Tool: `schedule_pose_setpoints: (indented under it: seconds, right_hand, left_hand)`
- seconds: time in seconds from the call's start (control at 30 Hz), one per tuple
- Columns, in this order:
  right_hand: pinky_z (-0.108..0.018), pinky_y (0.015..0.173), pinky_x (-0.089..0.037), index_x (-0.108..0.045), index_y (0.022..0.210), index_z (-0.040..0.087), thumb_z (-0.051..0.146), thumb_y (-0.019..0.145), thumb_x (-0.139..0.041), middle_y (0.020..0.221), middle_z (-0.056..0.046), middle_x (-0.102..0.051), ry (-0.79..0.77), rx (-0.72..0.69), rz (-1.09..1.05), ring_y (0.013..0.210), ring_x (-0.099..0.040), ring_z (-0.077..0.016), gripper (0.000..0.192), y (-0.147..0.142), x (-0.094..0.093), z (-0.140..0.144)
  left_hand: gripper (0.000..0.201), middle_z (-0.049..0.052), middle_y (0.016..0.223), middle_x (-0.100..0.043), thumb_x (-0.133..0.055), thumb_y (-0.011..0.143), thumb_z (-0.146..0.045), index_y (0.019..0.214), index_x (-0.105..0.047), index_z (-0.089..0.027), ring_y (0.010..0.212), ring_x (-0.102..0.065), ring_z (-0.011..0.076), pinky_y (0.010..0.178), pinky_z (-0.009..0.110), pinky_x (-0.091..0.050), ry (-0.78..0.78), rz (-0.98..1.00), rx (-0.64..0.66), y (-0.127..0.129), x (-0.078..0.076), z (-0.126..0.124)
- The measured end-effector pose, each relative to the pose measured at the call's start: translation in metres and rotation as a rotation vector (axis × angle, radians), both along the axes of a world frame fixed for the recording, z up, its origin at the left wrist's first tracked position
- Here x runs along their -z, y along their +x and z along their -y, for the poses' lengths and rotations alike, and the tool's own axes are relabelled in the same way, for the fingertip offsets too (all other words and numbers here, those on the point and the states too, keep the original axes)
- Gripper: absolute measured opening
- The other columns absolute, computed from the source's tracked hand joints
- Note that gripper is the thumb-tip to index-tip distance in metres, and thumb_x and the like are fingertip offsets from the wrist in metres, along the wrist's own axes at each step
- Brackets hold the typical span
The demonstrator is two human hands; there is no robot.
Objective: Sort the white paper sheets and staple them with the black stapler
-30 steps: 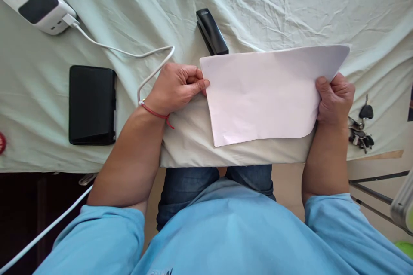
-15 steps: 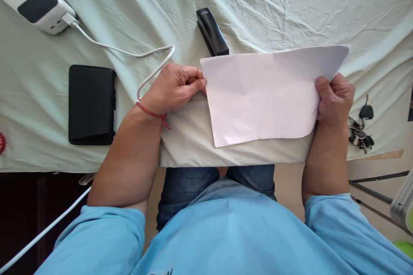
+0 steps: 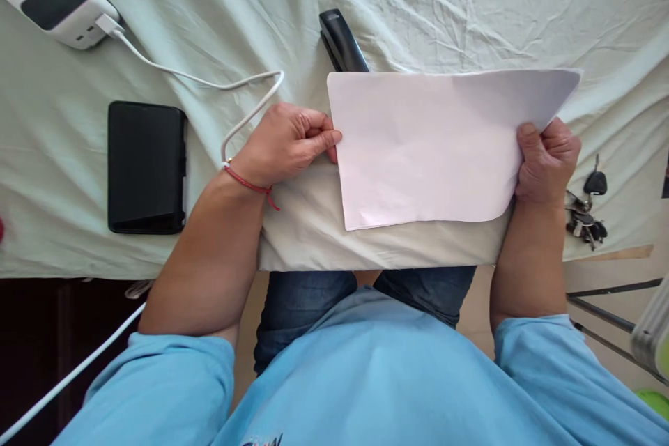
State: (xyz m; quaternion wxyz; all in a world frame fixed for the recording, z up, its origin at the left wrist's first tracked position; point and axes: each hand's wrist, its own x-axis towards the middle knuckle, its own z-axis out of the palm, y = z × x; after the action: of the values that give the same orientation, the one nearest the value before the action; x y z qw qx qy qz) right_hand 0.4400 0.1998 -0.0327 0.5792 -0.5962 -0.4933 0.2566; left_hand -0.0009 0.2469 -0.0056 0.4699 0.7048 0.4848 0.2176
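Note:
White paper sheets, apparently a thin stack, are held level above the near part of the cloth-covered table. My right hand grips their right edge, thumb on top and fingers folded underneath. At the left edge, my left hand is closed in a pinch, thumb and forefinger on the paper's margin; a red string circles that wrist. Beyond the sheets lies a black stapler, its near end hidden by the paper's top edge.
A black phone lies to the left. A white power bank at the far left has a white cable running toward my left wrist. A bunch of keys rests right of my right hand. The table's front edge is near my body.
The paper has tilted slightly, its upper left corner moving away from me and covering more of the stapler. Both hands have shifted a little to the right.

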Motion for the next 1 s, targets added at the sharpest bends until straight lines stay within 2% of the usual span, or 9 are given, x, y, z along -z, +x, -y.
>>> schedule_pose_setpoints:
  seconds: [0.17,0.3,0.37,0.5,0.63,0.73,0.87,0.93,1.0]
  right_hand:
    - [-0.034,0.076,-0.053,-0.076,0.078,0.023,0.073,0.072,-0.108,0.076,0.002,-0.062,-0.008,-0.026,-0.030,0.075,-0.050,-0.0145,0.059,0.000,0.000,0.000]
    - [-0.032,0.074,-0.050,-0.080,0.083,0.023,0.072,0.072,-0.108,0.079,0.002,-0.065,-0.030,-0.047,-0.046,0.074,-0.048,-0.0130,0.058,-0.002,-0.002,0.001]
    - [-0.031,0.071,-0.047,-0.082,0.083,0.023,0.073,0.070,-0.108,0.079,0.002,-0.067,-0.036,-0.042,-0.053,0.074,-0.049,-0.0130,0.058,-0.003,-0.005,0.001]
    - [-0.030,0.066,-0.045,-0.085,0.083,0.024,0.069,0.066,-0.109,0.080,0.000,-0.071,-0.109,-0.026,-0.066,0.073,-0.052,-0.0137,0.054,-0.006,-0.015,0.005]
    - [-0.031,0.061,-0.048,-0.089,0.086,0.026,0.063,0.066,-0.108,0.081,0.000,-0.078,-0.251,-0.012,-0.071,0.068,-0.058,-0.0150,0.046,-0.005,-0.025,0.011]
    - [-0.029,0.060,-0.050,-0.090,0.087,0.024,0.059,0.064,-0.110,0.074,0.001,-0.076,-0.301,-0.021,-0.101,0.065,-0.060,-0.0140,0.046,-0.003,-0.027,0.012]
    - [-0.027,0.059,-0.050,-0.091,0.087,0.023,0.054,0.063,-0.111,0.075,0.001,-0.078,-0.334,-0.008,-0.123,0.065,-0.061,-0.0125,0.044,-0.001,-0.026,0.011]
    - [-0.026,0.059,-0.049,-0.091,0.086,0.024,0.052,0.064,-0.110,0.077,0.001,-0.080,-0.359,0.000,-0.122,0.066,-0.062,-0.0124,0.041,-0.002,-0.027,0.012]
    - [-0.025,0.059,-0.049,-0.091,0.087,0.023,0.051,0.063,-0.110,0.077,0.001,-0.081,-0.385,-0.006,-0.126,0.067,-0.063,-0.0126,0.041,-0.002,-0.028,0.013]
  left_hand:
    - [0.025,0.002,0.073,-0.071,-0.073,0.103,-0.037,0.085,-0.082,-0.021,0.072,-0.062,0.0195,0.073,0.034,-0.052,0.014,0.004,0.038,-0.005,0.003,-0.001]
    - [0.027,0.000,0.066,-0.064,-0.077,0.102,-0.042,0.085,-0.080,-0.022,0.071,-0.060,0.0194,0.079,0.036,-0.056,0.000,-0.012,0.054,-0.005,0.001,-0.001]
    - [0.028,-0.001,0.066,-0.065,-0.075,0.102,-0.045,0.085,-0.080,-0.023,0.071,-0.062,0.0194,0.082,0.037,-0.057,-0.001,-0.010,0.057,-0.003,-0.002,-0.001]
    - [0.033,-0.001,0.062,-0.066,-0.073,0.101,-0.051,0.080,-0.077,-0.025,0.071,-0.063,0.0200,0.073,0.038,-0.054,0.016,0.012,0.006,0.003,-0.003,0.001]
    - [0.035,-0.003,0.057,-0.062,-0.075,0.104,-0.052,0.082,-0.075,-0.026,0.071,-0.061,0.0184,0.071,0.038,-0.050,0.058,0.004,-0.088,0.008,0.004,0.002]
    - [0.032,-0.004,0.073,-0.071,-0.077,0.109,-0.052,0.094,-0.075,-0.023,0.078,-0.062,0.0164,0.077,0.037,-0.051,0.168,-0.028,-0.245,0.012,0.008,0.001]
    - [0.019,-0.004,0.103,-0.077,-0.089,0.105,-0.034,0.112,-0.077,-0.021,0.086,-0.057,0.0126,0.095,0.038,-0.053,0.349,-0.179,-0.371,0.018,0.002,-0.008]
    - [0.031,-0.002,0.122,-0.075,-0.095,0.101,-0.025,0.126,-0.077,-0.021,0.096,-0.059,0.0134,0.109,0.040,-0.055,0.396,-0.212,-0.400,0.023,-0.003,-0.019]
    - [0.056,0.000,0.145,-0.071,-0.099,0.096,-0.017,0.145,-0.073,-0.023,0.117,-0.064,0.0169,0.122,0.041,-0.055,0.402,-0.220,-0.377,0.029,-0.004,-0.033]
